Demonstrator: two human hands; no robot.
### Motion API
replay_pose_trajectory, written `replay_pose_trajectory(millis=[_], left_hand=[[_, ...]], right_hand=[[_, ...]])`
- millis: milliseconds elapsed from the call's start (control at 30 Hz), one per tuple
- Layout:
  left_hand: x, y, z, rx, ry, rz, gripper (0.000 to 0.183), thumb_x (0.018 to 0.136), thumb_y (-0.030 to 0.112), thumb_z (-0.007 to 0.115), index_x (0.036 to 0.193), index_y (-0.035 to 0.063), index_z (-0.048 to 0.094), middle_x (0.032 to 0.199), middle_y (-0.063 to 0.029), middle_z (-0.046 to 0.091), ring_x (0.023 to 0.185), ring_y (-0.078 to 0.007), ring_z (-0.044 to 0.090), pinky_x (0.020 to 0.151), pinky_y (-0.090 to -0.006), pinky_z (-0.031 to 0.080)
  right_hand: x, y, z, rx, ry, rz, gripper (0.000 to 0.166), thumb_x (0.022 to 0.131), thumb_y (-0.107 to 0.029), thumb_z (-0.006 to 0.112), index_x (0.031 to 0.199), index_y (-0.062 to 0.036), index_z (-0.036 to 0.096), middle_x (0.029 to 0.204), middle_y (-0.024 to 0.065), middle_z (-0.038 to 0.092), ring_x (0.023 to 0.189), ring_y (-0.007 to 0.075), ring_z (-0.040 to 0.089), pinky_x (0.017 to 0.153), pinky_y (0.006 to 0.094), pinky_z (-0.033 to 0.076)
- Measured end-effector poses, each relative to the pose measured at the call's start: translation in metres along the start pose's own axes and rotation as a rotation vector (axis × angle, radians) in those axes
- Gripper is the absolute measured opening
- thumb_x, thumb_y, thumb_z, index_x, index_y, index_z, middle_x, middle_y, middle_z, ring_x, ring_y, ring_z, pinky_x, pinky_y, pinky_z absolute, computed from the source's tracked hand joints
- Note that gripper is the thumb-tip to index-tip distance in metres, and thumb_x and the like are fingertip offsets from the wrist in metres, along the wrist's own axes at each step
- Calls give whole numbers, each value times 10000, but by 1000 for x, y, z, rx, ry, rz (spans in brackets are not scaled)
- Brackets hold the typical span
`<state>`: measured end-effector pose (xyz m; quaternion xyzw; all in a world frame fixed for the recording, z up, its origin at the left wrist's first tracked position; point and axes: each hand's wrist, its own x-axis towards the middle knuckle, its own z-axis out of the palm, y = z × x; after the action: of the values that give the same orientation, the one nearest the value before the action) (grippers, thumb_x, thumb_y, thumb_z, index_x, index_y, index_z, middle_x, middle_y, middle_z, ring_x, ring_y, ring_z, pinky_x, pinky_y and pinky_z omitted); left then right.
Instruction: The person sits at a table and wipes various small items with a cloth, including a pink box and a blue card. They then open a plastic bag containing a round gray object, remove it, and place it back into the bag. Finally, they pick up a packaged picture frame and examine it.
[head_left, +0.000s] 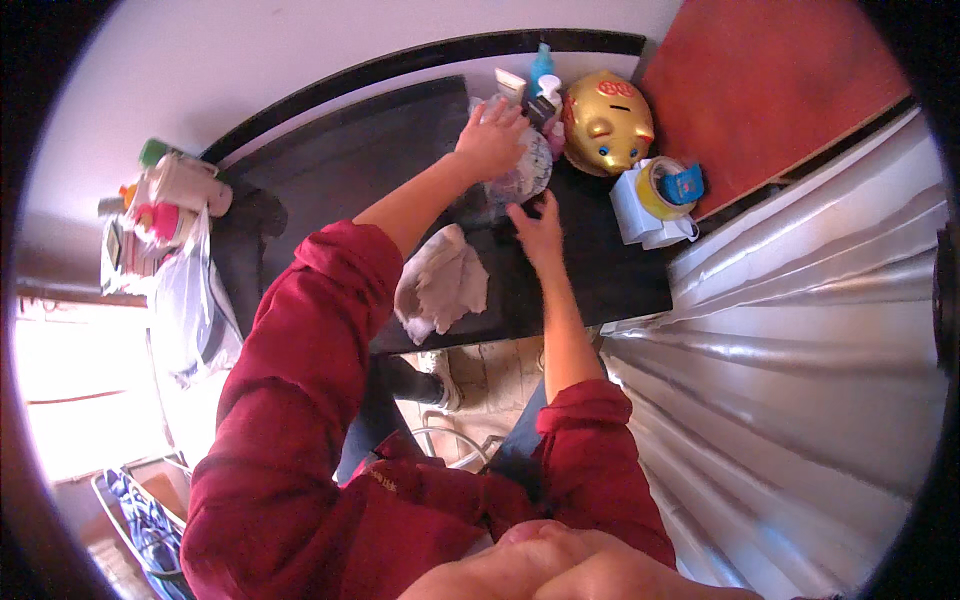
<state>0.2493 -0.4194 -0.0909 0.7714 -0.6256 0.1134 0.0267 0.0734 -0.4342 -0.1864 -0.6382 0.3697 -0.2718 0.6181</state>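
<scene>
A round, clear plastic thing (531, 169), perhaps a bag or container with pale contents, is at the far middle of a black table (337, 180). My left hand (491, 141) lies over its left and upper part, fingers stretched out; whether they grip it is hidden. Just below its near edge is my right hand (541, 229), thumb and fingers apart, with nothing visible between them. A crumpled, pale greyish-pink cloth (442, 285) rests close to the table's front edge, between my forearms.
Behind the plastic stand a blue bottle (541, 66), a white tube (510, 84) and a gold pig-shaped coin bank (609, 124). Yellow tape (652, 187) sits on a white box (637, 214) at right. Silvery curtains (780, 330) hang beside the table; a plastic bag (184, 300) is left.
</scene>
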Motion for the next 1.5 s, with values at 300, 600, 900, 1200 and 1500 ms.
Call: replay_pose_trajectory(millis=[300,600,900,1200,1500], left_hand=[[-245,-3,-167,-556,253,-284,259,835,173,675,1076,78,667,1357,-148,528,1352,-350,393,1091,-467,351],[-499,0,-222,-442,595,-898,198,795,111,686,984,59,659,1178,-142,597,1150,-340,520,988,-418,415],[-556,-52,-222,-93,598,-1091,715,700,186,767,1346,159,460,1500,-173,280,1386,-393,264,1122,-488,276],[-658,-173,-176,-487,1300,-1723,811,661,331,836,1310,17,466,1328,-217,458,1242,-333,451,1025,-394,392],[-710,-240,-208,-399,851,-1813,841,768,645,642,1340,41,516,1320,-200,549,1256,-330,496,1062,-400,359]], right_hand=[[-91,-20,-51,-18,359,-286,241,956,-209,607,1134,-47,615,1050,50,645,901,139,622,755,269,518],[-249,-165,33,-120,-65,-632,147,977,-94,550,1034,23,618,1016,68,622,940,146,596,861,270,478],[-316,-166,95,-27,-514,-398,144,969,-123,563,1027,-21,646,960,36,653,853,97,594,747,232,485],[-337,-146,164,60,-795,-150,173,944,-128,597,1084,-31,628,902,10,636,773,70,567,686,219,479],[-286,-164,319,-198,-764,-423,634,838,-356,735,1273,41,501,1121,204,634,948,252,650,847,361,516]])
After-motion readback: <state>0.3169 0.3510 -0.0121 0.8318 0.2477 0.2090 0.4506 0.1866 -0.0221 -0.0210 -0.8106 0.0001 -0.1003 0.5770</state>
